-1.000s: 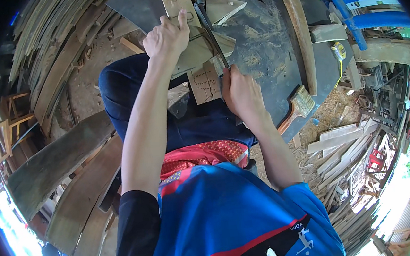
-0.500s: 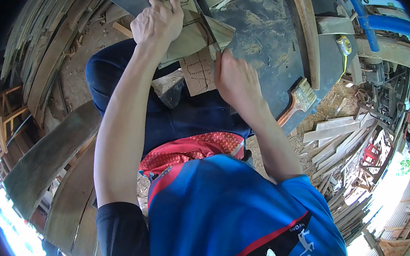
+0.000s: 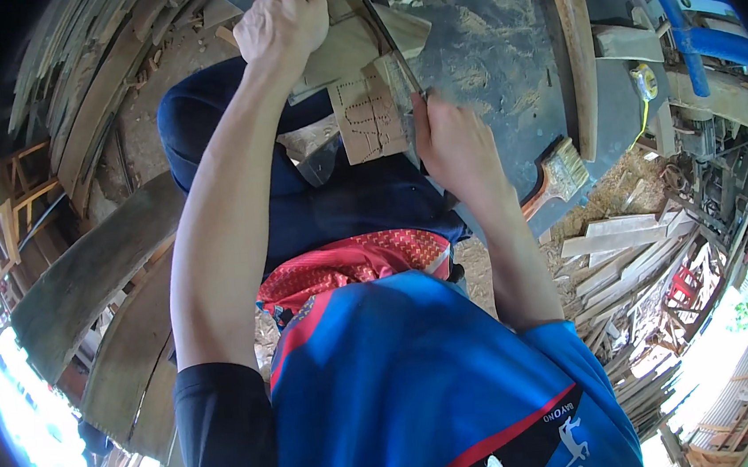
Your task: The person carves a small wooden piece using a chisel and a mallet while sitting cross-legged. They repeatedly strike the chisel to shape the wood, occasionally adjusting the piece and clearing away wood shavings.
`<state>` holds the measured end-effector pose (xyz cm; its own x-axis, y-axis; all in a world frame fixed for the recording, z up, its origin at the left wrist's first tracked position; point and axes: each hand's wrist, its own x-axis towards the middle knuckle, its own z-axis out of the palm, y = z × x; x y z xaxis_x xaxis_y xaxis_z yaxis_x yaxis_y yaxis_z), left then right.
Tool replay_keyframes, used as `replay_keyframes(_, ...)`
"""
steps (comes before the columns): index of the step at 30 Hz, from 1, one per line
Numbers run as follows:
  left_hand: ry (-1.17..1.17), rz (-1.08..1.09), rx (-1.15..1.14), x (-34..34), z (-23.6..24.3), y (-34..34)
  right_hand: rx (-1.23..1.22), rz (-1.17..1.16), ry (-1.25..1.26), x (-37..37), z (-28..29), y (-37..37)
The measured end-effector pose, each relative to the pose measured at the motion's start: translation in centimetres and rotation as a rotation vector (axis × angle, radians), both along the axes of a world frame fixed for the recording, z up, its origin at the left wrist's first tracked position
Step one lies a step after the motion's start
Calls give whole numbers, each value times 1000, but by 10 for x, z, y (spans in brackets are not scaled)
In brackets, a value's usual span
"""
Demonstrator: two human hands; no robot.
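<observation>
My left hand [image 3: 283, 26] is closed over a light wooden board [image 3: 341, 41] at the top, its fingers wrapped round the wood. In my closed right hand [image 3: 459, 141] is a long, narrow metal blade [image 3: 388, 41], its grip hidden by my fingers. The blade slants across the wood from the upper left down to that hand; its teeth, if any, are too small to make out. A thin brown wooden piece [image 3: 370, 120] with rows of dark dots lies below the board, left of my right hand.
Sawdust is scattered over the dark tabletop [image 3: 487, 54]. To the right lie a paintbrush [image 3: 562, 174], a long curved wood piece [image 3: 574, 56], a wood block [image 3: 627, 44] and a yellow tape measure [image 3: 645, 83]. Planks [image 3: 95, 249] stand at the left; scrap wood [image 3: 628, 242] is heaped at the right.
My right hand has drawn the blade to the right and slightly toward me across the wood. My left hand keeps its hold on the board. The whole view has shifted a little.
</observation>
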<state>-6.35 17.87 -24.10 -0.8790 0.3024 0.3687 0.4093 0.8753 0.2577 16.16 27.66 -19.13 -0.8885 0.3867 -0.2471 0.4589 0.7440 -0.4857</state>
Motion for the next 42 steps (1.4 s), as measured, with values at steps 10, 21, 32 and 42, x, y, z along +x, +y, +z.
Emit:
replay_keyframes(10,-514,41,-105,-3,29,5,-279,-68,61,17,6,7)
replay_keyframes(21,-600,69,-137,-4,29,7,-57,-135,307,46,-1,6)
replay_keyframes(32,-550,23,-65,4,34,2,-1604,224,309,47,70,74)
replay_keyframes(42,-529,-7,-1,2,28,-2,94,9,568,26,17,4)
